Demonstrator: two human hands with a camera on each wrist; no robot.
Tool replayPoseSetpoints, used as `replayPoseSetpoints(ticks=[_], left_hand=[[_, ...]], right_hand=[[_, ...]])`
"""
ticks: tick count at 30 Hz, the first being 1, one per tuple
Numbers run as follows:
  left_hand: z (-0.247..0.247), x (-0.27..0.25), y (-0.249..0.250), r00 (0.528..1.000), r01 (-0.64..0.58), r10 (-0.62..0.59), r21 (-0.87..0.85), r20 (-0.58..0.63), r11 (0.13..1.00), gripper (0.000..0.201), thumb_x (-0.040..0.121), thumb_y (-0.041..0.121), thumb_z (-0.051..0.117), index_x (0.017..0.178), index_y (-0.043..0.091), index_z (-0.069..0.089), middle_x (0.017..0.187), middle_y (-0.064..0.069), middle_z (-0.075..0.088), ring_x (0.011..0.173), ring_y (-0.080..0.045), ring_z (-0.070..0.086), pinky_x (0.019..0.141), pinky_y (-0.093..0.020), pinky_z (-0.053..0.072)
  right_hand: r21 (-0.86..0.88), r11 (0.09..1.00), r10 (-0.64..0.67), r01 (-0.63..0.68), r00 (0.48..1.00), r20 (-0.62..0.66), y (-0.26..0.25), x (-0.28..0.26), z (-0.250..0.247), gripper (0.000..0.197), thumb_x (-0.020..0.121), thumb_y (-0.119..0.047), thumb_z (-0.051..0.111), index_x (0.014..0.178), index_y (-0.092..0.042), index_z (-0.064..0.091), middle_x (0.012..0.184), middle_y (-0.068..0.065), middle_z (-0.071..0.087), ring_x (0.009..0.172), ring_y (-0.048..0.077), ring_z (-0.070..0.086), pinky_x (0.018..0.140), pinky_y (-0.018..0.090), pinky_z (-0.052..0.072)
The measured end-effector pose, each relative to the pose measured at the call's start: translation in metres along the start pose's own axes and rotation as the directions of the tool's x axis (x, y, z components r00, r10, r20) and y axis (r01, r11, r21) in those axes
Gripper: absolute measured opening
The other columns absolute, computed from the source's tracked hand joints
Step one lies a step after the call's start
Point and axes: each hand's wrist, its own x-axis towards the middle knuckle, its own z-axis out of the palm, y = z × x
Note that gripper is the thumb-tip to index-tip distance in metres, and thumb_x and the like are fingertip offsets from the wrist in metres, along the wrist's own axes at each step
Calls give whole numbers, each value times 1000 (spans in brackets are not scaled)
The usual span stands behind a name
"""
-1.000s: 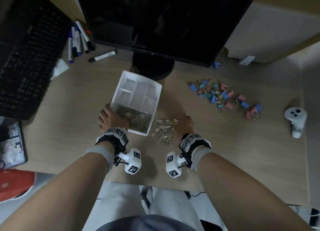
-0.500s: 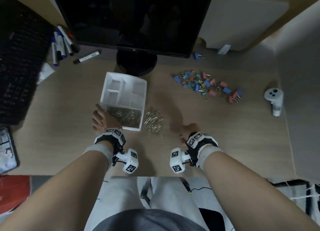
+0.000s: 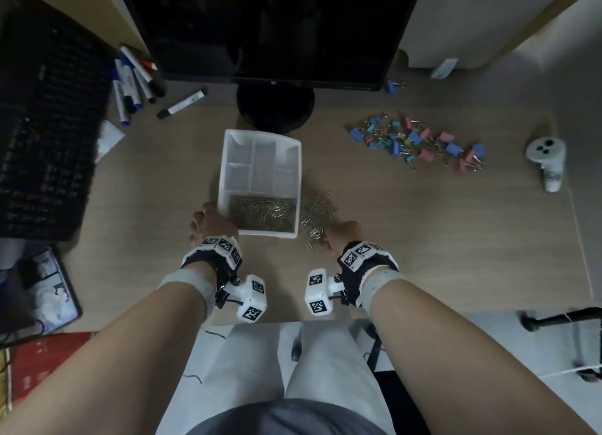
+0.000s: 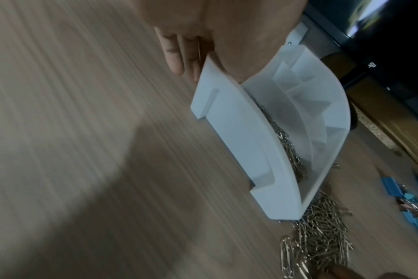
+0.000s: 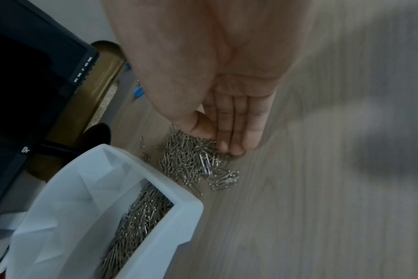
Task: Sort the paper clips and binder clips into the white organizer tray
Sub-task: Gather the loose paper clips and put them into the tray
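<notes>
- Far left of the light wooden desk (image 3: pixel 423 239): black keyboard (image 3: pixel 49 134), with a bunch of white markers with blue and black caps (image 3: pixel 133 82) just beside its far right corner and one more lying apart.
- Left hand (image 3: pixel 210 224): against the near left corner of the white plastic organizer tray with divided compartments (image 3: pixel 260 134); in the left wrist view thumb over the rim and straight fingers (image 4: pixel 177 52) down along the outer wall, so gripping the corner, fingers barely bent.
- Tray itself: flat on the desk just in front of the black monitor's round stand (image 3: pixel 275 107); long near compartment filled with silver wire paper clips (image 3: pixel 262 214), smaller far compartments showing only white floor.
- Just right of the tray, touching its wall: loose heap of the same silver paper clips on the desk (image 3: pixel 316 214).
- Right hand (image 3: pixel 342 234): at the near edge of that heap, fingers (image 5: pixel 236 128) held together and nearly straight, tips down among the clips; thumb tucked against them, perhaps pinching a clip, though blur leaves that unsure.
- Further right, well apart from the tray: scatter of small blue, pink and teal binder clips (image 3: pixel 420 141), one blue clip alone near the monitor's corner (image 3: pixel 391 86).
- Far right: white handheld controller (image 3: pixel 547 157) lying on the desk.
</notes>
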Motion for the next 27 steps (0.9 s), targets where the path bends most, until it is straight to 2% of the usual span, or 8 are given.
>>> replayPoseSetpoints(ticks=[2, 4, 6, 8, 11, 15, 21, 27], left_hand=[[-2, 7, -4, 999, -15, 16, -6, 41, 1000, 48, 90, 5, 48, 137, 11, 37, 137, -17, 42, 126, -37, 41, 104, -49, 37], [-6, 13, -3, 999, -20, 22, -47, 47, 999, 51, 88, 4, 47, 137, 11, 36, 136, -15, 43, 125, -38, 43, 104, -50, 38], [-9, 17, 1, 999, -25, 28, -73, 45, 997, 51, 89, 8, 47, 138, 12, 35, 137, -14, 43, 125, -37, 44, 104, -50, 38], [-9, 21, 2, 997, -41, 44, -56, 56, 998, 51, 89, 8, 47, 138, 11, 36, 137, -14, 42, 124, -38, 45, 103, -50, 40], [-10, 28, 0, 994, -60, 63, -37, 93, 998, 48, 87, 7, 48, 134, 11, 41, 132, -15, 44, 117, -41, 50, 99, -51, 43], [-8, 39, -7, 990, -81, 82, -9, 112, 997, 43, 88, 11, 49, 132, 11, 44, 128, -16, 46, 113, -41, 52, 97, -50, 45], [-5, 43, -3, 991, -71, 68, 22, 118, 997, 41, 91, 10, 48, 131, 9, 44, 129, -16, 46, 116, -39, 51, 98, -48, 44], [-5, 44, -5, 990, -54, 51, 17, 133, 998, 41, 89, 14, 50, 130, 11, 47, 126, -14, 48, 115, -37, 52, 98, -47, 45]], right_hand=[[-48, 999, 14, -19, 996, -93, -13, -18, -3, 41, 82, -25, 60, 117, -3, 63, 109, 13, 69, 97, 32, 68, 86, 41, 58], [-113, 993, -40, 17, 978, -204, -18, -31, -7, 51, 77, -23, 69, 122, -10, 50, 118, 11, 58, 97, 28, 57, 84, 36, 51], [-179, 981, -105, 72, 977, -183, -18, -41, -5, 77, 70, -23, 81, 133, -26, 37, 127, 9, 38, 109, 29, 43, 90, 38, 45], [-277, 953, -171, 125, 974, -150, -21, -46, -2, 97, 62, -26, 87, 139, -39, 29, 130, 8, 28, 118, 33, 38, 93, 40, 44], [-379, 901, -267, 212, 959, -98, -28, -40, 14, 107, 57, -27, 91, 141, -40, 26, 130, 8, 25, 116, 33, 34, 90, 41, 46], [-433, 861, -335, 267, 938, -89, -42, -34, 24, 92, 58, -26, 93, 131, -43, 40, 128, 6, 29, 109, 32, 39, 81, 43, 51], [-466, 828, -415, 312, 900, -135, -46, -26, 25, 49, 83, -3, 74, 122, -29, 59, 125, 7, 47, 108, 33, 56, 87, 42, 56], [-434, 838, -429, 331, 891, -147, -52, -22, 16, 28, 84, -12, 76, 109, -23, 70, 116, 7, 61, 99, 29, 66, 86, 36, 56]])
